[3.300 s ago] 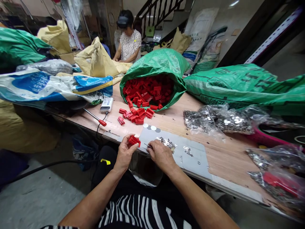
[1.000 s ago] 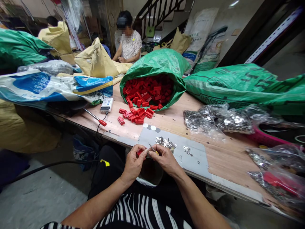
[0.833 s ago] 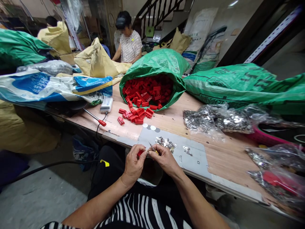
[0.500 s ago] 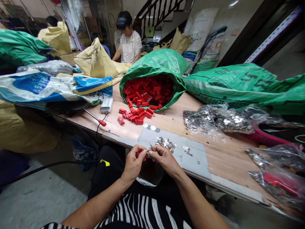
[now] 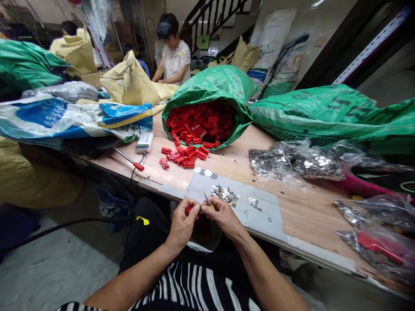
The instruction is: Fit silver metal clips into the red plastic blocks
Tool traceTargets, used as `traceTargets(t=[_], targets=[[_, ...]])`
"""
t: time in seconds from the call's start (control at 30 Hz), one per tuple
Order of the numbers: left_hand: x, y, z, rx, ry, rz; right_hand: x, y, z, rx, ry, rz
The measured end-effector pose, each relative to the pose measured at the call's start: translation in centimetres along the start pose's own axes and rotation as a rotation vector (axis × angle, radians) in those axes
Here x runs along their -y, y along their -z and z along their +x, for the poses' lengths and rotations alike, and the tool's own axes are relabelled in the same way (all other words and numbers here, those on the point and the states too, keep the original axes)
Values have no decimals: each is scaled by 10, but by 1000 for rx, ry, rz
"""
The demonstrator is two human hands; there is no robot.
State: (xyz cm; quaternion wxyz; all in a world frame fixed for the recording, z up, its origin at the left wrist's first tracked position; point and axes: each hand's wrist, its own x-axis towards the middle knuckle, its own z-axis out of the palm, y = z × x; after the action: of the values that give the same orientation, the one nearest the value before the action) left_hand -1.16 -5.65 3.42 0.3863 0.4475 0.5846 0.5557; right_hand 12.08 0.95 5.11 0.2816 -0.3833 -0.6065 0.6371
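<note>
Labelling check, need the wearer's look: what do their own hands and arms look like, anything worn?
Both the left hand and right hand are bare, no gloves. Forearms are uncovered, no cable seen on them. A bit of black-and-white sleeve shows at the left arm; it resembles the striped top. Rings: too small to tell.

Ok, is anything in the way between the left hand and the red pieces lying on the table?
Nothing visible stands between the left hand and the loose red pieces. The open green bag is behind them, so it isn't blocking that way.
</note>
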Motion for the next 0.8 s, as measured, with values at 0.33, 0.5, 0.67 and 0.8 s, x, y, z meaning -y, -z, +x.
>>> traceTargets(t=[0.33, 0.5, 0.67, 0.8], targets=[[0, 1, 0, -64, -119, 122, 4, -3, -2, -16, -12, 1], [2, -1, 1, -20, 33, -42, 4, -1, -3, 4, -24, -2], [1, -2, -1, -17, 42, -48, 0, 0, -2, -6, -6, -52], [0, -2, -2, -30, 22, -17, -4, 1, -2, -24, 8, -108]])
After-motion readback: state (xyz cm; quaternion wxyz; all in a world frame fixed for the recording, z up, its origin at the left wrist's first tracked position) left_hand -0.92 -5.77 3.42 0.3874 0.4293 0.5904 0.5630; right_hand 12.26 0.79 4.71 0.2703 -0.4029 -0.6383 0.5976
